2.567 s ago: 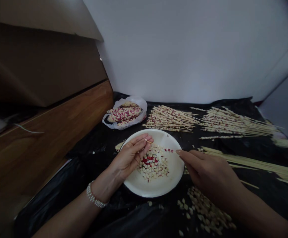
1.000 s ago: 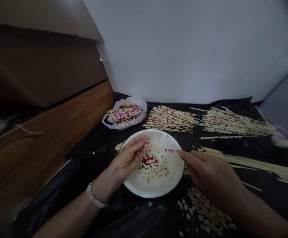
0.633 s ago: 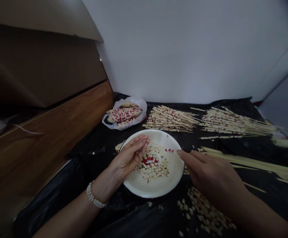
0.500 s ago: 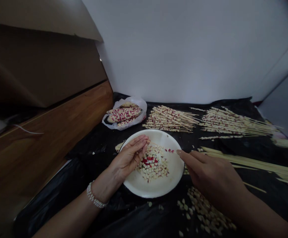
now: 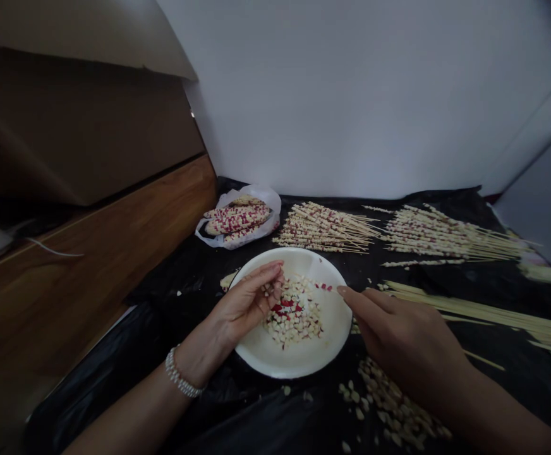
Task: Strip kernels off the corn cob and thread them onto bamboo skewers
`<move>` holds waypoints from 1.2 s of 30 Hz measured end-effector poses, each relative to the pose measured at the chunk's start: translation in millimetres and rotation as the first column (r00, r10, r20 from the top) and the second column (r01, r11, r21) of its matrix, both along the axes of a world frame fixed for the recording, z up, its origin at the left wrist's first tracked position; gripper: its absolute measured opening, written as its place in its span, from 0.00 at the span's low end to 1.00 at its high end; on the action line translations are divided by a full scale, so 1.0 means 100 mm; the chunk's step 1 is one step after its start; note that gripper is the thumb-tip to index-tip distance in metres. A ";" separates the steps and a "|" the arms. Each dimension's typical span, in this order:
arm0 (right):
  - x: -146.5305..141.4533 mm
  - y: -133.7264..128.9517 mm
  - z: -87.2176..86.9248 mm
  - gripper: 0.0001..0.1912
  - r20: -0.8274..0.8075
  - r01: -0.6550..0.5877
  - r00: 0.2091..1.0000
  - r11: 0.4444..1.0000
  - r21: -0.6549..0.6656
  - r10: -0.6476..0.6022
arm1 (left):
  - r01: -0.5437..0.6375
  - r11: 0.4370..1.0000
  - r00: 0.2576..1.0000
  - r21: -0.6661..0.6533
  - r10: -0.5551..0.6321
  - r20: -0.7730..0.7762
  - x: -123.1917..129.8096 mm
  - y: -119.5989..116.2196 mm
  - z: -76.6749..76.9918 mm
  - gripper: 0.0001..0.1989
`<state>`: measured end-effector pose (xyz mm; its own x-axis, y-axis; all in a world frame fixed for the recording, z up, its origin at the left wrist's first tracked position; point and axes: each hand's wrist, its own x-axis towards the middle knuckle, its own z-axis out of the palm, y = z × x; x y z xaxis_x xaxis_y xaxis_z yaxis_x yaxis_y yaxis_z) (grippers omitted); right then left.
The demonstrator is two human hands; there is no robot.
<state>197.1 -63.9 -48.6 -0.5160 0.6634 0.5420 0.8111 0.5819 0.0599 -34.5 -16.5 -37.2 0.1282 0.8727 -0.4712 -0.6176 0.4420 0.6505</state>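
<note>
The bamboo skewer (image 5: 323,287) is above the right half of the white bowl (image 5: 299,366), pinched in the right hand (image 5: 389,322), whose fingertips sit at the bowl's right rim. The left hand (image 5: 256,294) is over the left rim, fingers curled, pale kernels showing among them; I cannot tell whether its thumb and fingers meet. Between the 2 hands the bowl's inside leaves room, bounded by its rim. To the left, a stretch of black plastic sheet (image 5: 162,335) with 1 stray kernel (image 5: 179,292) reaches a wooden board (image 5: 162,202). Room is tighter behind: 2 heaps of strung skewers (image 5: 325,227) and a bag of speckled corn ears (image 5: 237,218) line the back, near the white wall (image 5: 342,114). Bare skewers (image 5: 474,308) crowd the right side, loose kernels (image 5: 399,404) the near right. The skewer looks thin, with a short run of dark-red kernels just ahead of the fingertips; its tip is indistinct.
</note>
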 end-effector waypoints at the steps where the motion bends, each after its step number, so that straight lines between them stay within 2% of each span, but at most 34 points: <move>1: 0.00 -0.01 0.00 0.16 -0.011 0.008 1.000 1.000 -0.005 -0.008 | 0.012 1.000 1.000 -0.001 -0.012 0.000 -0.01 0.00 0.00 0.04; 7: -0.03 -0.01 -0.02 0.15 -0.035 -0.029 0.999 1.000 0.013 0.029 | 0.074 0.997 0.996 -0.004 -0.074 0.059 -0.06 0.02 -0.03 0.05; 15: -0.09 -0.02 -0.06 0.14 -0.077 -0.084 0.993 0.995 0.052 0.088 | 0.268 0.963 0.963 0.021 -0.269 0.033 -0.03 -0.05 -0.08 0.06; 18: -0.08 -0.01 -0.07 0.14 -0.065 -0.075 0.995 0.996 0.048 0.079 | 0.273 0.961 0.961 0.042 -0.275 0.042 -0.02 -0.06 -0.07 0.07; 20: -0.06 0.01 -0.06 0.15 -0.056 -0.057 0.997 0.997 0.054 0.060 | 0.270 0.961 0.958 0.063 -0.274 0.082 -0.04 -0.05 -0.06 0.12; 23: -0.01 0.04 -0.02 0.14 -0.062 -0.026 0.998 0.998 0.058 0.030 | 0.245 0.965 0.957 0.098 -0.257 0.134 -0.07 -0.02 -0.07 0.31; 25: 0.01 0.05 0.00 0.14 -0.071 -0.019 0.997 0.998 0.066 0.024 | 0.222 0.969 0.964 0.112 -0.235 0.121 -0.08 -0.01 -0.10 0.36; 27: 0.01 0.05 0.01 0.14 -0.070 -0.020 0.997 0.997 0.078 0.025 | 0.213 0.971 0.971 0.106 -0.223 0.087 -0.08 -0.01 -0.12 0.33; 31: 0.01 0.05 0.00 0.14 -0.057 -0.019 0.998 0.997 0.071 0.023 | 0.184 0.979 0.983 0.087 -0.186 0.011 -0.05 0.00 -0.14 0.17; 36: 0.01 0.06 -0.02 0.15 -0.064 -0.021 0.998 0.998 0.064 0.026 | 0.115 0.991 0.993 0.065 -0.113 -0.038 -0.04 -0.01 -0.12 0.08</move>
<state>198.2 -58.4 -50.6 -0.4935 0.6146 0.6154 0.8006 0.5974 0.0454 -38.1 -17.2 -48.8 0.2138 0.8830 -0.4179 -0.5426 0.4630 0.7009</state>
